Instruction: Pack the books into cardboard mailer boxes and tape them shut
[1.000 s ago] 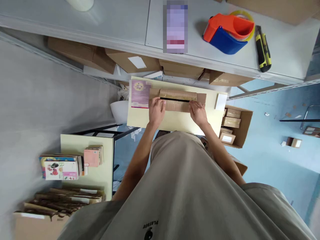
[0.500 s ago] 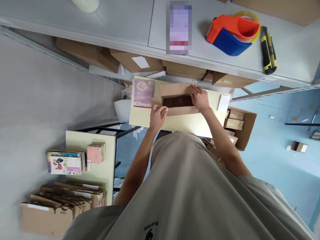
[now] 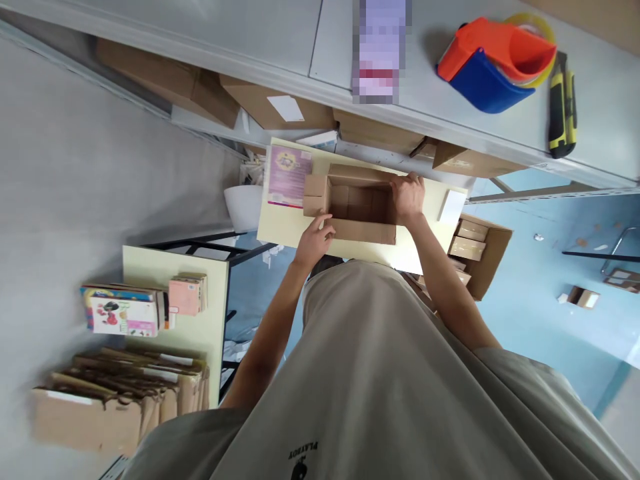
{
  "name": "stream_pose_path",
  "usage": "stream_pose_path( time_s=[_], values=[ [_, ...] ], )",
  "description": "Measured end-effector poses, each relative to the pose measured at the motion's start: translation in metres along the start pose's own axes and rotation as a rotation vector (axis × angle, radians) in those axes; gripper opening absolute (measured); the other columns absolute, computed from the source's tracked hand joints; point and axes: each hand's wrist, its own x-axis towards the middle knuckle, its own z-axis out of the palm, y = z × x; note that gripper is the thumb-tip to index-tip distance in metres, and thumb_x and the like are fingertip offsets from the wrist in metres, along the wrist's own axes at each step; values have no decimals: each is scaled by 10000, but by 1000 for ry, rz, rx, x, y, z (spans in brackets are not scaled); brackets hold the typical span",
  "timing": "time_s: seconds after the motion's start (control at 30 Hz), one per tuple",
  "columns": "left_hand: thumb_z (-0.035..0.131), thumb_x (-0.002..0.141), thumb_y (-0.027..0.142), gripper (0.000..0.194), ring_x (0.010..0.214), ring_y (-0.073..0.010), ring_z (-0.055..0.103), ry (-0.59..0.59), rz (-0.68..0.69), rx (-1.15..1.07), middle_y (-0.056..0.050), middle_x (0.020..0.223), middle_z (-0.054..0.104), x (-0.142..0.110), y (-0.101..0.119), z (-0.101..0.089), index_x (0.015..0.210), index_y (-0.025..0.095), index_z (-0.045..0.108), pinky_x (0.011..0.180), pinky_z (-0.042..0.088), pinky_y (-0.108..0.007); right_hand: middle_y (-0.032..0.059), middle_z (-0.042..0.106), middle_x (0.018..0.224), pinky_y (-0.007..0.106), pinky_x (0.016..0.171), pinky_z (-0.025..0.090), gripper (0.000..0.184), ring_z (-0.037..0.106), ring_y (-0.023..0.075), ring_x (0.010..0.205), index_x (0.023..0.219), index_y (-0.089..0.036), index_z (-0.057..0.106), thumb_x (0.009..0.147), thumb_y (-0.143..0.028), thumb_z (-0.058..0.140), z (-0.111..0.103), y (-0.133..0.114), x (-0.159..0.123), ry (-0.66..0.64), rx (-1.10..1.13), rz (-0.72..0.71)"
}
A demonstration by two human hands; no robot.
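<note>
Head view, the only one on offer, and here's the box, mid-surface, mouth up, its long axis running left to right across the person's front, between the two hands. The right grip is the closer one: it's right on the box's right end, fingers curled over the edge there, grasping cardboard. The left grip sits by the near left corner, thumb and fingers parted, released; whether a fingertip brushes the edge I can't tell. So from the right grip the box stretches away leftward, and from the left it lies to the right and a touch farther off. The near flap leans out towards the body, the left flap sticks out at its end, and the brown inside is on show. Under it all, the pale surface, a purple book just beyond the left flap, a white card over at the right end. Beyond, up on the grey shelf, there's the tape dispenser with a cutter just beside it. Off right, below the surface, a carton holds taped packets; off left, a second table carries books, with flattened cardboard stacked on edge close by, and grey floor spreads out past that.
</note>
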Motion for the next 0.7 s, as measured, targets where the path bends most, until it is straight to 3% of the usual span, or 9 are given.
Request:
stream_pose_path(
  time_s=[0.13, 0.27, 0.37, 0.43, 0.53, 0.63, 0.7],
  values=[
    [608, 985, -9, 302, 1747, -309, 551, -19, 4, -14, -132, 1640, 728, 3, -8, 6, 927, 239, 771, 1427, 533, -507, 219, 892, 1216, 519, 1131, 472, 389, 659, 400, 1293, 1221, -170, 911, 1180, -198, 524, 2, -2, -3, 7, 0, 26],
    [643, 988, 12, 262, 1750, -319, 545, -75, 6, -35, -144, 1749, 650, 1, -7, 2, 981, 235, 780, 1404, 553, -511, 218, 898, 1203, 513, 1103, 472, 389, 652, 401, 1265, 1237, -177, 912, 1168, -211, 531, -1, -2, -6, 9, -2, 45],
    [813, 1017, 176, 67, 1699, -358, 600, -99, 49, -83, -149, 1808, 596, 1, -4, -9, 1018, 237, 786, 1365, 587, -519, 208, 894, 1295, 513, 1121, 471, 416, 645, 400, 1286, 1306, -186, 895, 1180, -227, 500, -6, -6, -10, -3, -16, 76],
    [892, 1030, 354, 145, 1607, -355, 682, -59, 76, -148, -145, 1757, 643, 4, -9, -21, 1064, 247, 800, 1344, 601, -523, 197, 874, 1404, 526, 1141, 479, 426, 638, 402, 1314, 1332, -195, 885, 1171, -219, 491, -10, -11, -16, 4, 9, 89],
    [784, 1116, 449, 193, 1457, -312, 762, 138, -24, -224, -145, 1535, 775, 23, -38, -42, 1143, 259, 797, 1268, 640, -495, 178, 802, 1588, 574, 1174, 503, 421, 623, 410, 1368, 1389, -211, 864, 1144, -220, 522, -16, -24, -35, 76, 78, 108],
    [769, 1073, 347, 162, 1401, -337, 761, 312, -314, -179, -171, 1411, 802, 58, -93, -61, 1199, 245, 765, 1225, 639, -498, 175, 775, 1636, 630, 1191, 528, 414, 635, 424, 1381, 1412, -204, 859, 1144, -271, 550, -20, -45, -65, 170, 145, 138],
    [868, 961, 312, 336, 1427, -407, 736, 360, -529, -135, -218, 1427, 780, 84, -133, -69, 1260, 213, 750, 1288, 581, -572, 182, 809, 1577, 654, 1182, 550, 394, 664, 431, 1356, 1356, -208, 883, 1141, -299, 567, -22, -59, -87, 207, 184, 171]
  ],
)
